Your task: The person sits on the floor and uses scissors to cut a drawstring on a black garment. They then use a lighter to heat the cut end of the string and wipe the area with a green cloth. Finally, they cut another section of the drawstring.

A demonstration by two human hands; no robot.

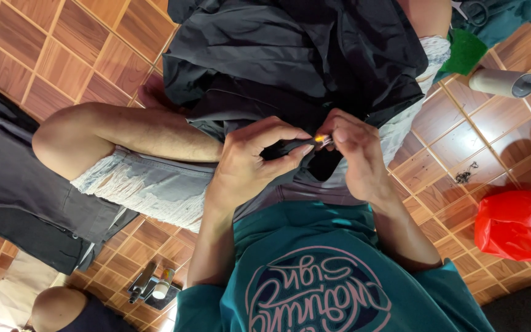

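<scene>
- Left hand, centre of frame: closed in a pinch, thumb and forefinger clamped on a fold of the black fabric.
- Right hand, just right of centre: fingers curled shut around a small orange-tipped tool, tip touching the pinched fold. Exact kind of tool too small to tell.
- Black fabric: draped over the lap, spreading from centre up to the top edge of frame; worked spot at the lower edge of the cloth, between the two hands.
- Denim shorts with frayed hems under the cloth; bare knee at left of frame; teal shirt along the bottom edge.
- Step in hand, as judged: fine work on one point of the fabric, likely stitch or thread work, with the fold held taut.
- Next move, as judged: calls for steady tension from the pinching hand and small, controlled tip travel, clear of the fingertips close beside the tool.
- Surroundings: brown tiled floor; red plastic bag at right; lint roller at upper right; dark grey cloth at left; small metal items at lower left.
</scene>
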